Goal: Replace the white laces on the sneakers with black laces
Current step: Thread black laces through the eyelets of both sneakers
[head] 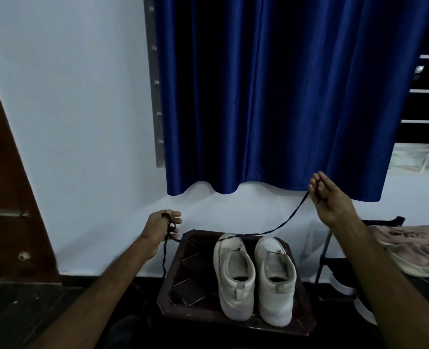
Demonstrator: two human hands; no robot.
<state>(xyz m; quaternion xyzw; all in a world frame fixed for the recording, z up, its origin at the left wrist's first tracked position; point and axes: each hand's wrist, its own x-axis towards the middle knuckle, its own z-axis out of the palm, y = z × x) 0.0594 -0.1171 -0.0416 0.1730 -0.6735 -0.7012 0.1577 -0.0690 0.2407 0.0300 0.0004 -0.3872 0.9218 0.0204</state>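
Two white sneakers stand side by side, heels toward me, on a dark wooden stool (183,285): the left sneaker (234,278) and the right sneaker (275,280). A black lace (287,220) runs through the toe end of the left sneaker and stretches out to both sides. My left hand (161,229) grips one end to the left of the stool, with the tail hanging down. My right hand (330,197) holds the other end raised up and to the right, so the lace is taut. No white laces are in view.
A blue curtain (284,96) hangs over the window behind the stool. A brown door (6,197) is at the left. At the right, a black rack (324,260) carries pinkish shoes (415,245) and more white shoes below.
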